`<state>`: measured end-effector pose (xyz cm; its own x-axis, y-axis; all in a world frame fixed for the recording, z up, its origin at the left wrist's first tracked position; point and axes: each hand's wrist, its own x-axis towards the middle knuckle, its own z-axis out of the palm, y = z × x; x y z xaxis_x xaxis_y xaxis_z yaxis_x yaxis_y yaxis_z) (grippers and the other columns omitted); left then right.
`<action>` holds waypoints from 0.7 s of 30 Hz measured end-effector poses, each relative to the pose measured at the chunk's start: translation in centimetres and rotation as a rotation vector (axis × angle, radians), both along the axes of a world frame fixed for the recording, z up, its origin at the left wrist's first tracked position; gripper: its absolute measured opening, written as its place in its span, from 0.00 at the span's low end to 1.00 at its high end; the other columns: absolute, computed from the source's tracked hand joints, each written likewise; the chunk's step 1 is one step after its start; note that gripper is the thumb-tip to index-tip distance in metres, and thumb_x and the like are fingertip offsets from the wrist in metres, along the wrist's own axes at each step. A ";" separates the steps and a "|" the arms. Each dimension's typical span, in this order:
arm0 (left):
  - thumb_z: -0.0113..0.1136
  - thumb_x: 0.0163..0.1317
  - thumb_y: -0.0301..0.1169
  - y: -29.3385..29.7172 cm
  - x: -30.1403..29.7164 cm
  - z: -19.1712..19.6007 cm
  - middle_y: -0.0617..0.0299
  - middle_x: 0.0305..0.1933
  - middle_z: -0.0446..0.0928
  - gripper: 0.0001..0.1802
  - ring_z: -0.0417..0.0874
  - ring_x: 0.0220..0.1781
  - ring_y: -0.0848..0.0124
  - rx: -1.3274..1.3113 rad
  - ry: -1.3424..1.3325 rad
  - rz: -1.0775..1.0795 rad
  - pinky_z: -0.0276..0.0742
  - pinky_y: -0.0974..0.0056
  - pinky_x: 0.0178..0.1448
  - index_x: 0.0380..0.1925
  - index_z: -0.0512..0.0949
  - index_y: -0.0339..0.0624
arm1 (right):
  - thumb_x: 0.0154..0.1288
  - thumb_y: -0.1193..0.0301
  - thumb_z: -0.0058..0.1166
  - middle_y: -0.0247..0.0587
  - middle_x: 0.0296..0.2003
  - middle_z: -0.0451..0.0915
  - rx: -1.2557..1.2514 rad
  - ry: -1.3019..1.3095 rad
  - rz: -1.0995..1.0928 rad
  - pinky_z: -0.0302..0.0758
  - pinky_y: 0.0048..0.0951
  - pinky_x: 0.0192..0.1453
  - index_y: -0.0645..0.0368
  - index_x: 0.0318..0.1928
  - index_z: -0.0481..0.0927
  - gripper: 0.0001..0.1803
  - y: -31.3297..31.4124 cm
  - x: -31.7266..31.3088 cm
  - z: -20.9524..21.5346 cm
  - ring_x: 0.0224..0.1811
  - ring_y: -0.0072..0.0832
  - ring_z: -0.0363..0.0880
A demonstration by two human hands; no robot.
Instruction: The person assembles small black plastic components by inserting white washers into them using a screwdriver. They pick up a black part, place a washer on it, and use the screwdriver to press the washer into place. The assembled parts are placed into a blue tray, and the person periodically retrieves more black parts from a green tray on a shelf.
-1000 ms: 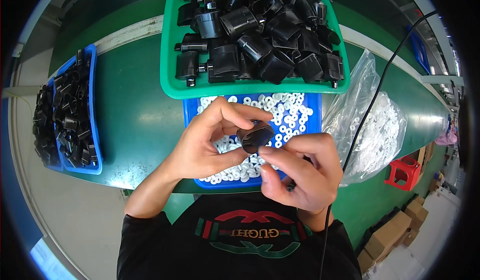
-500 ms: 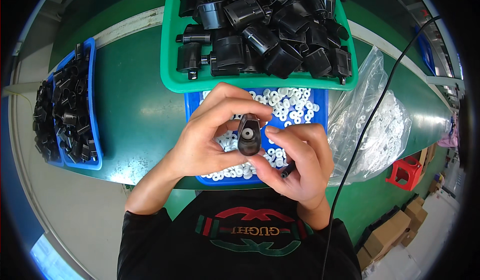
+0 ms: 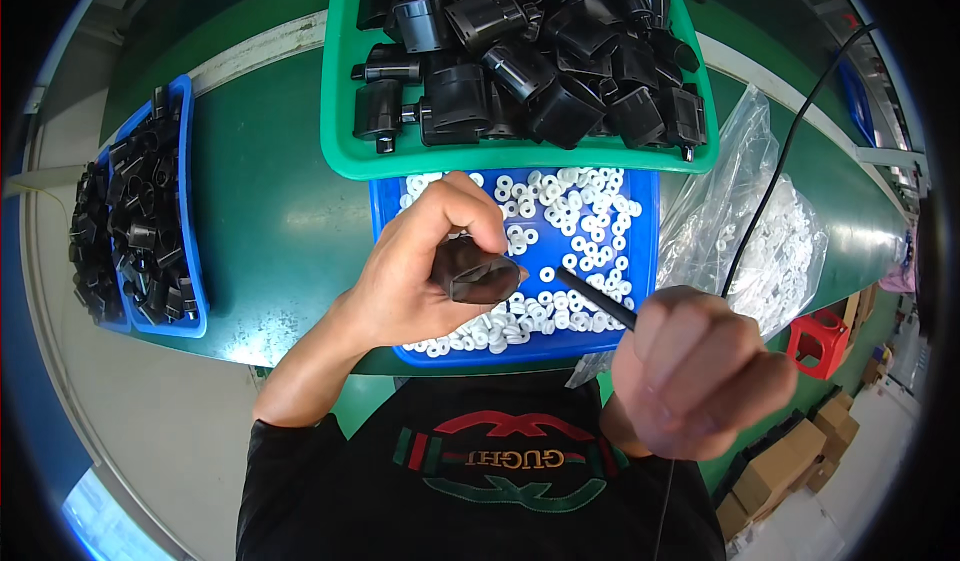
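Observation:
A smoky black plastic housing (image 3: pixel 478 273) is gripped in my left hand (image 3: pixel 405 271), tilted so one end faces right; its inside is mostly hidden. My right hand (image 3: pixel 700 371), slightly blurred, is closed around a slim black rod-shaped tool (image 3: pixel 597 297). The tool's tip points up and left toward the housing, with a gap between them. Beneath both lies a blue tray (image 3: pixel 645 251) of many small white ring washers (image 3: pixel 597 223). Whether a washer sits inside the housing cannot be seen now.
Behind the blue tray, a green tray (image 3: pixel 345 166) is heaped with black plastic housings (image 3: pixel 455 101). Blue bins (image 3: pixel 190 261) of black parts stand at the left. A clear bag (image 3: pixel 770 251) of white washers lies at the right, where a black cable (image 3: pixel 775 186) hangs across.
My right hand has moved away to the right and now points the rod tool toward the housing. The left hand has turned the housing, so its white ring no longer shows.

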<state>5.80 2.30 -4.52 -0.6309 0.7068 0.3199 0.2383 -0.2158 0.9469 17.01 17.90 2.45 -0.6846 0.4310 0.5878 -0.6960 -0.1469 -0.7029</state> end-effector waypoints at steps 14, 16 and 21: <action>0.74 0.43 0.19 -0.3 -0.2 0.6 0.61 0.29 0.78 0.19 0.81 0.28 0.64 -0.150 0.190 -0.089 0.75 0.63 0.30 0.35 0.76 0.42 | 0.53 0.88 0.56 0.37 0.22 0.72 0.011 -0.142 0.354 0.59 0.23 0.21 0.60 0.26 0.72 0.10 -0.4 -1.9 -0.7 0.20 0.23 0.65; 0.73 0.43 0.19 -0.3 -0.2 0.8 0.61 0.29 0.78 0.19 0.81 0.28 0.63 -0.148 0.184 -0.091 0.75 0.63 0.30 0.35 0.76 0.42 | 0.52 0.88 0.53 0.38 0.22 0.72 0.045 -0.139 0.379 0.60 0.23 0.21 0.60 0.26 0.72 0.10 -0.3 -2.1 -0.8 0.21 0.23 0.65; 0.72 0.44 0.20 -0.3 -0.2 0.6 0.60 0.29 0.78 0.18 0.81 0.28 0.62 -0.141 0.177 -0.095 0.75 0.62 0.31 0.35 0.76 0.42 | 0.46 0.92 0.44 0.35 0.18 0.67 -0.026 -0.169 0.305 0.56 0.25 0.20 0.62 0.24 0.71 0.11 -1.3 -2.1 -0.6 0.18 0.23 0.62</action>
<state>5.60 1.97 -3.90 -0.5021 0.8059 0.3137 0.3882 -0.1141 0.9145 14.95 16.56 1.87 -0.8707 0.2052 0.4470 -0.4918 -0.3494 -0.7975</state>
